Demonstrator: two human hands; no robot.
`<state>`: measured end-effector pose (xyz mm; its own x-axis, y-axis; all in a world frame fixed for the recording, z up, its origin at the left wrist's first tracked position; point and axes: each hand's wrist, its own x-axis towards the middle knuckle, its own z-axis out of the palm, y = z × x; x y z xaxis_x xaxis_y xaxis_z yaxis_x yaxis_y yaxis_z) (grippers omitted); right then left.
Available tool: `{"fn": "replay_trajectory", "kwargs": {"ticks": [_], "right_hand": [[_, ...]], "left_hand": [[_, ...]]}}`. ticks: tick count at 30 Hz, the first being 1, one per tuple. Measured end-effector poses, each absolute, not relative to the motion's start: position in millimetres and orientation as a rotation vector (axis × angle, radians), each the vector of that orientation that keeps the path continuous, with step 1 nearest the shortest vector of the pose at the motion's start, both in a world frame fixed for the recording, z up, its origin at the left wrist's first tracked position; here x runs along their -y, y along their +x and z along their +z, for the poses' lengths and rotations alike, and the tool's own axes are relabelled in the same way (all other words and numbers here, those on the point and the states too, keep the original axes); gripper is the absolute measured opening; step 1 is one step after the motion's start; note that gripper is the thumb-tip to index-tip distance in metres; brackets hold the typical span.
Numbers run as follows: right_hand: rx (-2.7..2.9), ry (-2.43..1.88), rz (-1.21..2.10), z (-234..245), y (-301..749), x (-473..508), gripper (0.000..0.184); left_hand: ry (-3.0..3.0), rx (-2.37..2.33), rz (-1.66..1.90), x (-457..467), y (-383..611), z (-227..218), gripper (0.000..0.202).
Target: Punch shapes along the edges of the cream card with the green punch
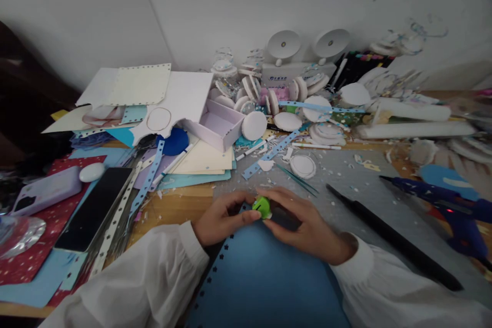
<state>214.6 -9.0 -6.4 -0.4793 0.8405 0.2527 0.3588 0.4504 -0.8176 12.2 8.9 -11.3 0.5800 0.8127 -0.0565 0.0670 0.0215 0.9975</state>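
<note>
A small green craft punch [263, 207] is held between my two hands, above the far edge of a blue sheet of paper [269, 271]. Flower-shaped holes run down the sheet's left edge. My left hand [226, 217] is closed with its thumb against the punch's near left side. From the right, my right hand [302, 220] grips the punch with thumb and fingers. Beyond my hands lie teal tweezers [298, 179] and a round white disc [303, 166] on the grey cutting mat [326, 169].
To the right lie a black knife-like tool [395, 238] and a blue glue gun [442, 202] with a red light. A phone [94, 210] rests at left. Farther back are a lilac box [219, 123], punched paper strips and several stacked white discs against the wall.
</note>
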Motion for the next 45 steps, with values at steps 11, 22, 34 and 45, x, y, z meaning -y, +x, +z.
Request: {"fn": "replay_trajectory", "kwargs": {"ticks": [11, 22, 34, 45], "right_hand": [[1.479, -1.128, 1.132, -5.7, 225.1, 4.1, 0.031], [1.918, -1.182, 0.993, -5.3, 219.3, 9.9, 0.030], [1.921, -1.143, 1.243, -2.3, 221.1, 7.5, 0.030], [1.742, -1.103, 1.497, -3.5, 222.1, 4.6, 0.040]], "left_hand": [[1.311, -0.815, 0.707, -5.6, 13.1, -14.2, 0.060], [1.337, -0.761, 0.786, -4.0, 14.2, -14.7, 0.034], [1.374, -0.771, 0.817, -3.1, 13.4, -13.0, 0.030], [1.354, -0.760, 0.862, -2.4, 14.6, -15.6, 0.028]]}}
